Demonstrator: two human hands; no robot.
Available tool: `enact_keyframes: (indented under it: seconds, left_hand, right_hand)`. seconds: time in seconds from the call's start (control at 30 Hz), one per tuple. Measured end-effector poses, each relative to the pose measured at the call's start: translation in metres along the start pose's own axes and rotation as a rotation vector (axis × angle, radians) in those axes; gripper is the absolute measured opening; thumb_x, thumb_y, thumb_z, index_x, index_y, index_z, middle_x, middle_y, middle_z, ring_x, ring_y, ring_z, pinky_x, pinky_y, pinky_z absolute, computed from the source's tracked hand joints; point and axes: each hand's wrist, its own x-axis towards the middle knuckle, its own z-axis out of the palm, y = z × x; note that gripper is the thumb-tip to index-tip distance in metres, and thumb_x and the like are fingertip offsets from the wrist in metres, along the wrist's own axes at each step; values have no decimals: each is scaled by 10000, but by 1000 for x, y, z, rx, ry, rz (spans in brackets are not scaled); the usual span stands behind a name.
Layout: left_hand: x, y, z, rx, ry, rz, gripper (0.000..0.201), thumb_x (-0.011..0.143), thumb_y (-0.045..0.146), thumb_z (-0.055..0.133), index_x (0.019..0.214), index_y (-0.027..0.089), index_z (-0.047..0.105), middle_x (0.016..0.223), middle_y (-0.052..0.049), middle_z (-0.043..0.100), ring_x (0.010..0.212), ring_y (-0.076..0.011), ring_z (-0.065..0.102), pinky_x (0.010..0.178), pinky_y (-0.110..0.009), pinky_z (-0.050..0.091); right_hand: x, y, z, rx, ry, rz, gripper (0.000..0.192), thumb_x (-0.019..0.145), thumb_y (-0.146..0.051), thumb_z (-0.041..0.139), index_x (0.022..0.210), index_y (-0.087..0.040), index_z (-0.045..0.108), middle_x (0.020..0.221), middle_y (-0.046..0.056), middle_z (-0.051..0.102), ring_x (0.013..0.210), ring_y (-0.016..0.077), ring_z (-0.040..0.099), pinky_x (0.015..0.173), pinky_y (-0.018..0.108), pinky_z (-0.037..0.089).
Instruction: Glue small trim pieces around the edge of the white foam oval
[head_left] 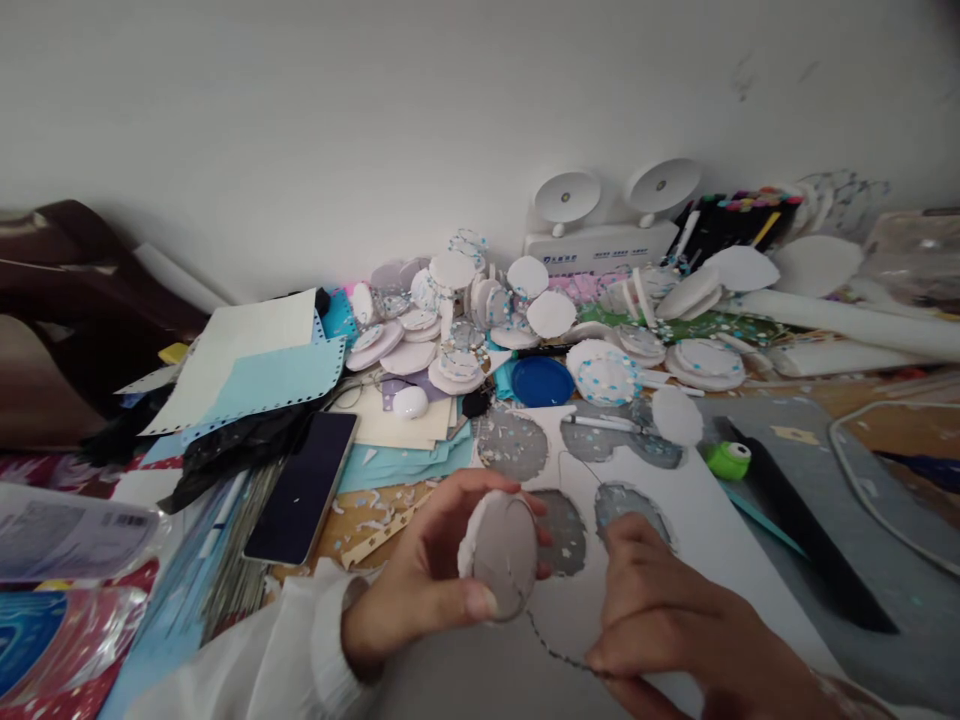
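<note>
A round grey disc (501, 552) with a white padded rim was gripped in the left hand (427, 585), the thumb pressed across its lower edge and the fingers curled behind its top, so that it was held upright above the white sheet (720, 520). A thin dark thread (551, 652) was seen to run from the bottom of the disc to the right hand (660, 610), whose fingertips were closed together on it in a pinch low over the sheet. A white sleeve (300, 650) was worn on the left arm. On the sheet just beyond the hands, several grey speckled circles (511, 440) had been laid out, and a white pen (600, 422) was placed among them. A dark phone (304, 485) was set to the left of the sheet, beside black plastic and light blue paper (277, 385). Farther back, a heap of finished white discs (457, 320) dotted with blue was piled against the wall, with a blue lid (541, 381) lying in front of it. A small green punch (729, 460) was positioned at the right edge of the sheet, next to a long black strip (802, 525). A white twin-headed lamp (600, 215) was stood against the wall behind the heap.
</note>
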Motion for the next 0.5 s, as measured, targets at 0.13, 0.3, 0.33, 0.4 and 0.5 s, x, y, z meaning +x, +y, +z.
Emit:
enact_keyframes:
  seconds: [0.13,0.3,0.33,0.4,0.5]
  left_hand:
    - [0,0,1,53,76,-25,480,823,342,809,1254,287,603,1260,-54,624,1083,-191,638,912,-299,521]
    - [1,1,3,72,87,-84,445,839,357,794,1233,279,603,1208,-47,634,1041,-184,650,899,-305,520]
    - [1,1,4,57,91,-106,441,838,361,795,1228,278,606,1189,-44,642,1037,-185,653,895,-306,523]
    - [1,0,4,13,87,-162,436,839,373,792,1221,272,609,1142,-43,664,1004,-180,668,874,-302,532]
    - [2,-2,2,-67,67,-214,441,840,379,784,1222,249,606,1100,-59,688,968,-186,688,856,-315,549]
  right_hand:
    - [-1,2,1,-18,31,6,191,827,-45,584,884,-227,573,695,-47,644,646,109,591,815,310,481]
    - [0,5,5,-33,-50,-42,113,926,-107,541,953,-202,596,746,-11,664,702,124,591,771,323,474]
    - [0,6,6,-50,-57,-56,106,961,-128,517,963,-197,597,748,-9,667,706,122,595,789,324,472]
    - [0,6,7,-96,-62,-90,142,1020,-180,457,981,-195,593,745,-13,675,693,111,598,812,318,467]
    - [0,6,5,-149,-68,-127,196,1062,-246,392,1002,-204,574,748,-23,689,681,98,615,833,303,465]
